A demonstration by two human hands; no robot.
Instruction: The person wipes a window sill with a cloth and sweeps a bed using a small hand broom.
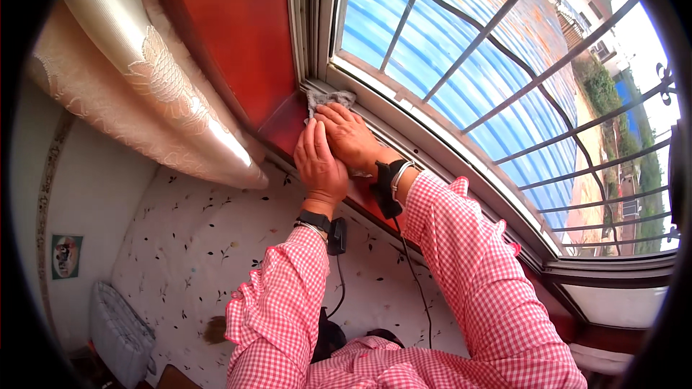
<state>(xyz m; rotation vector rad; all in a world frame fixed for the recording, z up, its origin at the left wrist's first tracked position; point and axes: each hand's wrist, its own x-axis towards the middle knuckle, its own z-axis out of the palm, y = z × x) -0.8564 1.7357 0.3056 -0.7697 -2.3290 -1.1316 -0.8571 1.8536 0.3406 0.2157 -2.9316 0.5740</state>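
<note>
A crumpled grey cloth (330,98) lies in the corner of the window sill, against the inner end of the window track. My right hand (351,135) presses down on it, fingers bent over the fabric. Close beside it on the left, my left hand (320,164) has its fingers held together, their tips against the cloth's lower edge. Part of the cloth is hidden beneath both hands. Under them runs the dark red sill (285,126), with the metal window track (393,130) along its outer side.
A barred window (461,65) fills the right side. At left hang cream embroidered curtains (169,79) before a red panel (238,21). Black devices with cables hang from both wrists. Below are a leaf-patterned white surface (187,223) and a grey cushion (121,331).
</note>
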